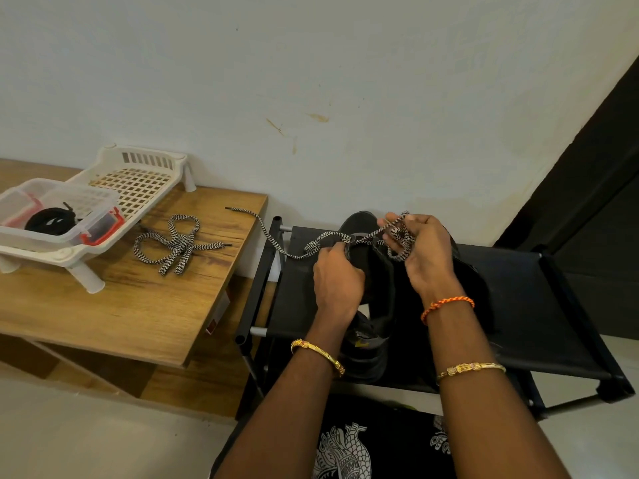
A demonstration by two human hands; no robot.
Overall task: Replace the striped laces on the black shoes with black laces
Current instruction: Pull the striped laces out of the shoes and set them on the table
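A black shoe lies on a black fabric rack, toe pointing away from me. My left hand grips the shoe's upper edge near the eyelets. My right hand pinches a black-and-white striped lace that still runs through the shoe; its free end trails left onto the wooden table. Another striped lace lies loose in a tangle on the table. Coiled black laces sit in a clear plastic box with red clips.
The clear box rests inside a white slotted plastic tray on legs at the table's far left. A pale wall stands behind everything. A dark door or panel rises at the right. The rack's lower shelf is visible below.
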